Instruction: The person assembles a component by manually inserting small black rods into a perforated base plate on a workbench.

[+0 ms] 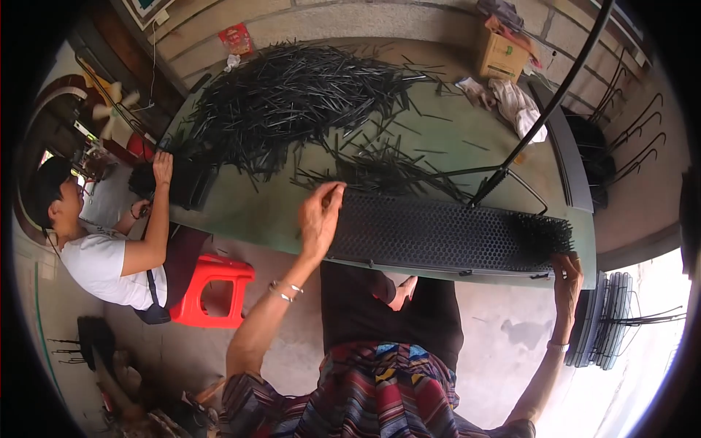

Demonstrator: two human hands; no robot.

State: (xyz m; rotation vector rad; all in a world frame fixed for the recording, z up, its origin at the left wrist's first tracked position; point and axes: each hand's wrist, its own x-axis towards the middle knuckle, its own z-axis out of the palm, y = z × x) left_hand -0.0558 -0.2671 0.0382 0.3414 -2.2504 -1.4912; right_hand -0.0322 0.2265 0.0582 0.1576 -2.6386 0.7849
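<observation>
A long black perforated panel lies along the near edge of the green table, its surface full of small round holes. Dense black sticks stand in the holes at its right end. My left hand is at the panel's left end, fingers pressed together near the far corner; what they pinch is too small to tell. At the near right corner, my right hand has its fingers closed against the panel's edge, beside the standing sticks. A loose bunch of black sticks lies just beyond the panel.
A big heap of black sticks covers the far left of the green table. A black bar slants over its right side. Beyond are a cardboard box and white cloth. A co-worker sits left near a red stool.
</observation>
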